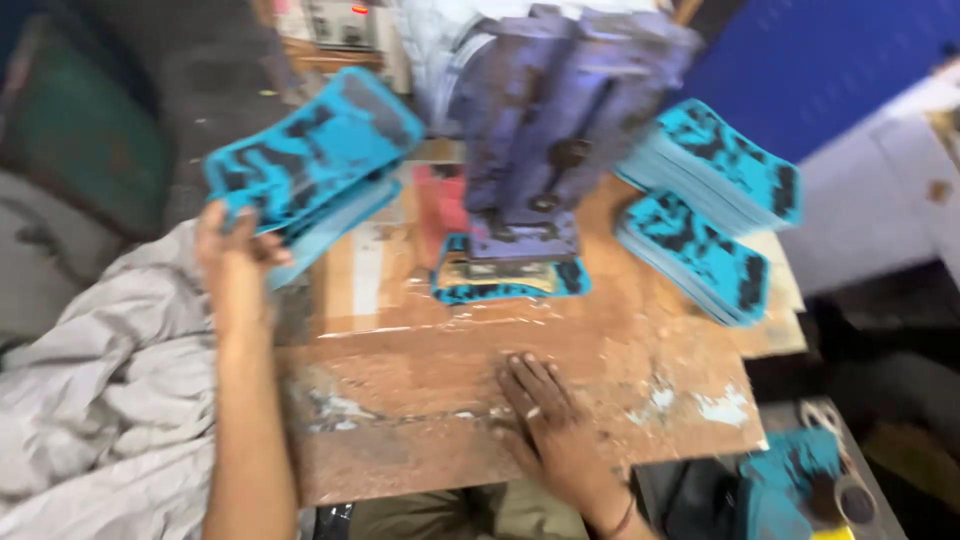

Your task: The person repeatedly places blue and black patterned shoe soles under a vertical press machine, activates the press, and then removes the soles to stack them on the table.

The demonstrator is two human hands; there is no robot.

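My left hand (232, 258) grips a thick stack of turquoise-and-black printed cards (305, 160), raised over the left edge of a worn wooden board (420, 370). My right hand (545, 415) lies flat on the board's front part, fingers spread, holding nothing. Straight ahead stands a purple-blue press machine (555, 120). A small pile of the same cards (510, 280) lies under the press foot. The frame is blurred by motion.
Two more stacks of turquoise cards (715, 165), (695, 255) rest on the board's right side. Grey cloth (100, 380) is bunched at the left. A turquoise scrap (785, 480) and a tape roll (850, 495) lie at the lower right. A blue wall (810, 60) is behind.
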